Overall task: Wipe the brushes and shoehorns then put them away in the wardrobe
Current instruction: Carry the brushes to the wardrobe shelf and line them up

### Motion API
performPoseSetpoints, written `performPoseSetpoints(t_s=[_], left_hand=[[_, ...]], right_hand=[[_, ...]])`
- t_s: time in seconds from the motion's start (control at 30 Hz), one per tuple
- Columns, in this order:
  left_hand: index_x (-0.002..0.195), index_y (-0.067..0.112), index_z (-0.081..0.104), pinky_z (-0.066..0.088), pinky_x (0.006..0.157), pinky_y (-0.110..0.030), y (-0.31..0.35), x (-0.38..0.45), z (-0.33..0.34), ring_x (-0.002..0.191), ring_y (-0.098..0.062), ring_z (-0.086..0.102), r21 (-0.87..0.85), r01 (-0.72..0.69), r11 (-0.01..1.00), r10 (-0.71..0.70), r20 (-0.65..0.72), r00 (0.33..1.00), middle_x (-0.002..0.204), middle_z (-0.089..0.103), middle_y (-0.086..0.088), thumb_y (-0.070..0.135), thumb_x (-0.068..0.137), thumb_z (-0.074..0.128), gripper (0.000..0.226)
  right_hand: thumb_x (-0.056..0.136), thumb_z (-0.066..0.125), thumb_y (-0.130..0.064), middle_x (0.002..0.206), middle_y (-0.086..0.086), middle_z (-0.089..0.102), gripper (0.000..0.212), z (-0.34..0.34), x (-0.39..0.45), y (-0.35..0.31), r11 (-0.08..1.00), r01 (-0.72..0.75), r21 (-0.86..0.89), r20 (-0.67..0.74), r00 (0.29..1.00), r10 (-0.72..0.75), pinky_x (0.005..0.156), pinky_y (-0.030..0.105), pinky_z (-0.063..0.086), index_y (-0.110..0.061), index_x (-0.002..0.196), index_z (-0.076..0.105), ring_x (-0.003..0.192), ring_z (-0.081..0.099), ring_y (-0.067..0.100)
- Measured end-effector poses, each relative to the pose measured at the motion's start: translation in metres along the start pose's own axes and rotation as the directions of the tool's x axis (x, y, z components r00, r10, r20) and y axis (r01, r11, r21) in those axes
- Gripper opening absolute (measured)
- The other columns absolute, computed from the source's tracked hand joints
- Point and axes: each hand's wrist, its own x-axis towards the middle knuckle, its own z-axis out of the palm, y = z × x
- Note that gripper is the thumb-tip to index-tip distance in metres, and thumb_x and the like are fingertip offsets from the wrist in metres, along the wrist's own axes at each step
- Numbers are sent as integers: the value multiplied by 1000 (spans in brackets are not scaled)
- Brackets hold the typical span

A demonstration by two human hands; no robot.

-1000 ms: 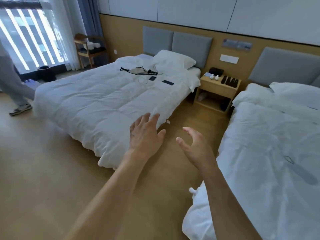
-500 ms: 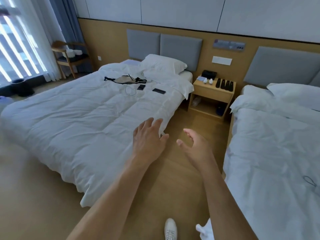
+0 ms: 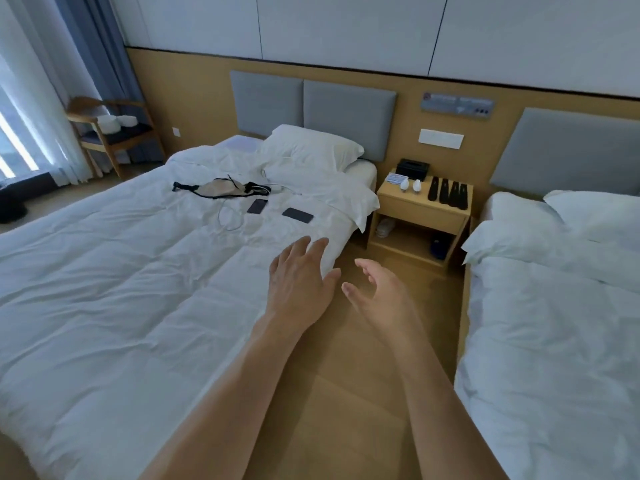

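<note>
Two empty grips (image 3: pixel 300 278) (image 3: pixel 377 292), four dark pieces (image 3: pixel 448 192)

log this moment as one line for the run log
phase: approach | left hand: open, empty | right hand: open, empty | dark brushes and shoehorns: on nightstand, untouched | wardrobe: not in view

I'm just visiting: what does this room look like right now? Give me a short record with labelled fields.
place: bedroom, two white beds
left hand: open, holds nothing
right hand: open, holds nothing
nightstand: between the beds
dark brushes and shoehorns: in a row on the nightstand's right side, untouched
black box: at the nightstand's back
left bed: two phones, cable, dark-strapped item
chair: by the window
</note>
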Motion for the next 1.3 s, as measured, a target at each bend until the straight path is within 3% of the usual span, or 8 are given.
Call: performPoseSetpoints(t_s=[0.43, 0.63, 0.73, 0.93, 1.3], left_hand=[[147, 31, 36, 24, 116, -45, 59, 262, 132, 143, -21, 31, -86, -215, 973, 225, 118, 967, 154, 37, 2, 47, 95, 54, 57], [145, 31, 38, 26, 115, -48, 72, 404, 173, 142, -23, 33, -108, -328, 938, 340, 127, 932, 152, 39, 1, 47, 94, 55, 56], [143, 29, 41, 28, 113, -48, 81, 463, 198, 140, -24, 36, -133, -358, 924, 375, 147, 915, 149, 43, 0, 46, 93, 57, 55], [144, 29, 40, 30, 112, -51, 103, 570, 258, 139, -26, 38, -103, -400, 911, 413, 189, 891, 150, 43, -1, 48, 93, 56, 56], [141, 31, 41, 40, 105, -45, 163, 792, 382, 130, -24, 46, 38, -306, 951, 289, 237, 928, 144, 47, 0, 47, 90, 60, 56]], right_hand=[[99, 57, -40, 152, -7, 46, 49, -60, 221, 90, 964, -263, -37, -273, 931, 243, 114, 42, 42, -34, 146, 44, 139, 44, 15], [97, 61, -40, 151, -7, 47, 53, -85, 350, 105, 940, -335, -60, -357, 887, 293, 107, 30, 40, -32, 146, 43, 137, 46, 14], [96, 62, -41, 150, -8, 49, 55, -93, 400, 120, 923, -377, -75, -366, 872, 326, 102, 26, 38, -32, 147, 43, 135, 48, 14], [95, 63, -43, 149, -4, 49, 56, -108, 508, 161, 892, -441, -99, -358, 852, 382, 106, 38, 45, -32, 146, 43, 134, 50, 19], [96, 63, -35, 144, 1, 54, 55, -156, 755, 259, 919, -357, -168, -234, 920, 314, 101, 33, 47, -25, 147, 44, 131, 52, 20]])
